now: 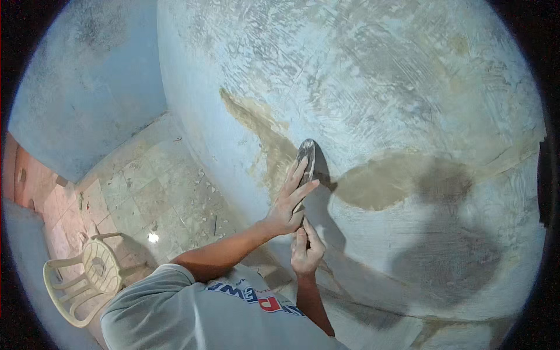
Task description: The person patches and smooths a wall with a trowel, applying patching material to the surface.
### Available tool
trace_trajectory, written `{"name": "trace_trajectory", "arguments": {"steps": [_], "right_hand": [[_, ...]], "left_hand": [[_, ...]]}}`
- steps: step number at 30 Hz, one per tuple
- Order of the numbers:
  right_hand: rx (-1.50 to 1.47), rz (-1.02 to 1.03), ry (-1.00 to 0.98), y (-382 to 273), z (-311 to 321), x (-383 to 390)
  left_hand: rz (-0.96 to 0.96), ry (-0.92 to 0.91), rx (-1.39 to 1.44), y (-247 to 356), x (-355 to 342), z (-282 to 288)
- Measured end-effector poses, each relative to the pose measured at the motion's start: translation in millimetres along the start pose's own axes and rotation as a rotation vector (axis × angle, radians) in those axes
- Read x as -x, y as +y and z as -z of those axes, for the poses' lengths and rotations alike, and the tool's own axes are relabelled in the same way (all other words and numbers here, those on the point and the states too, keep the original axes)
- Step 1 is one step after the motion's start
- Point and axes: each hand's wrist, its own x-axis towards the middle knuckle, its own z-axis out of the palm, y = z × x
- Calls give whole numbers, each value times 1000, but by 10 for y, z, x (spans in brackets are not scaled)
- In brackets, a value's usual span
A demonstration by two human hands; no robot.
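A dark, narrow trowel (pixel 308 153) with a rounded tip, smeared with pale material, stands almost edge-on against the wall in front of me. My left hand (pixel 290 205) lies over it, its fingers stretched along and across the blade and pressing it. Just below, my right hand (pixel 307 252) is closed around its lower end; the handle is mostly hidden by the fingers. The blade sits between two patches on the wall (pixel 274 58): a ragged brown patch (pixel 256 125) to its left and a smoother, oval grey-brown patch (pixel 373 184) to its right.
A cream plastic chair (pixel 96 265) stands at the lower left. Debris is scattered over the tiled floor (pixel 146 186), including a dark strip (pixel 214 225) and a small bright light (pixel 153 238). A blue wall (pixel 111 87) meets the patched one at the left. Shadows fall across the lower right.
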Motion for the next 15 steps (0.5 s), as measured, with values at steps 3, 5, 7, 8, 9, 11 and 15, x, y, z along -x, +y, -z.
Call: {"name": "trace_trajectory", "arguments": {"steps": [3, 5, 7, 8, 9, 11, 15], "right_hand": [[104, 219, 28, -174, -206, -195], [81, 216, 8, -298, -337, -347], [67, 185, 7, -184, -299, -249], [53, 166, 11, -101, -269, -209], [137, 224, 9, 16, -178, -122], [-54, 99, -8, 39, -131, 6], [-261, -31, -44, -31, -262, -195]], "left_hand": [[-74, -5, -13, -198, -305, 151], [-21, 31, 13, -88, -498, 303], [-47, -1, -27, -46, -419, 294], [-86, -33, -61, -36, -391, 275], [-29, -38, -147, -24, -219, 185], [-21, -82, -197, 90, -84, 149], [-12, -53, -238, 74, -392, 281]]}}
